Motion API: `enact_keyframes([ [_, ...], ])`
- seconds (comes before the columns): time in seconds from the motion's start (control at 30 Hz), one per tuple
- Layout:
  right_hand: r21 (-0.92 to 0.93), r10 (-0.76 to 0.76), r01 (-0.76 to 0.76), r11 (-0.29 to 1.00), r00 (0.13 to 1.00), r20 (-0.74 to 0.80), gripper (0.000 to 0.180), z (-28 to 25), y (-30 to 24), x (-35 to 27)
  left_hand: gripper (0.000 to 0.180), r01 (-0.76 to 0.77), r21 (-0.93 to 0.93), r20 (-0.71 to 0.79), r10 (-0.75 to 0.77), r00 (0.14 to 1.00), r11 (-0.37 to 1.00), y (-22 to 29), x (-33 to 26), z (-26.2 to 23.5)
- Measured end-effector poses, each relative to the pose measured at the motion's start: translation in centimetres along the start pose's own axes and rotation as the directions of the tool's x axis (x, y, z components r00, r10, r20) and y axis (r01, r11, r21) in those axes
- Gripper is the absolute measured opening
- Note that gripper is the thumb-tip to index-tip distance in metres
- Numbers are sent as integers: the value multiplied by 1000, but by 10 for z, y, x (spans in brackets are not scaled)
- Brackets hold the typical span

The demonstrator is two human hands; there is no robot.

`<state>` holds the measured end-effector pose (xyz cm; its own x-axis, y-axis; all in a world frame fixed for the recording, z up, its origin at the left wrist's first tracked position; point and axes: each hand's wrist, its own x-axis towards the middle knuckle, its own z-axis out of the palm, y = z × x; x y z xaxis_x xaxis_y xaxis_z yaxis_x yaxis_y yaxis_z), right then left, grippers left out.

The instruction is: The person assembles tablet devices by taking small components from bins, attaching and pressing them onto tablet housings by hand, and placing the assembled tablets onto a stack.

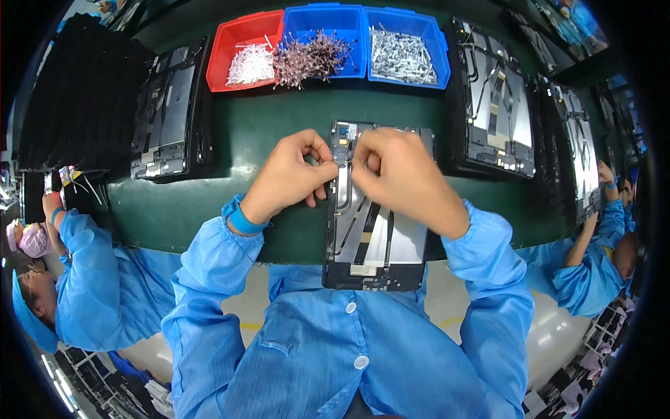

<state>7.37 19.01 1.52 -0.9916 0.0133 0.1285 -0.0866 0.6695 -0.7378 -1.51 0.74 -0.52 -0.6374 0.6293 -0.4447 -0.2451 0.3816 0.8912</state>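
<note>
Tablet (pixel 373 227) open, silver and black.

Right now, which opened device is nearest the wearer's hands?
The middle device, under the right hand and by the left hand, its near end showing past the table edge; the device at left and those at right lie apart from both.

Bright light gleams on my opened tablet (pixel 377 241) and glares off the green surface (pixel 241 126); toward the bent fisheye edges, details seem soft.
</note>
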Motion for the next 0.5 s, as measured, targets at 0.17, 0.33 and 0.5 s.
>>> enact_keyframes([
  [0.17,-415,-210,119,902,961,-180,12,-64,19,65,17,-69,9,1,69,998,998,-5,-3,-4],
  [0.33,-477,-60,46,878,998,-14,18,-57,70,123,25,-78,-72,-1,78,997,994,-9,-5,-6],
  [0.5,-355,56,-35,934,997,48,18,-59,74,134,25,-89,-90,-10,88,996,992,-10,-4,-4],
])
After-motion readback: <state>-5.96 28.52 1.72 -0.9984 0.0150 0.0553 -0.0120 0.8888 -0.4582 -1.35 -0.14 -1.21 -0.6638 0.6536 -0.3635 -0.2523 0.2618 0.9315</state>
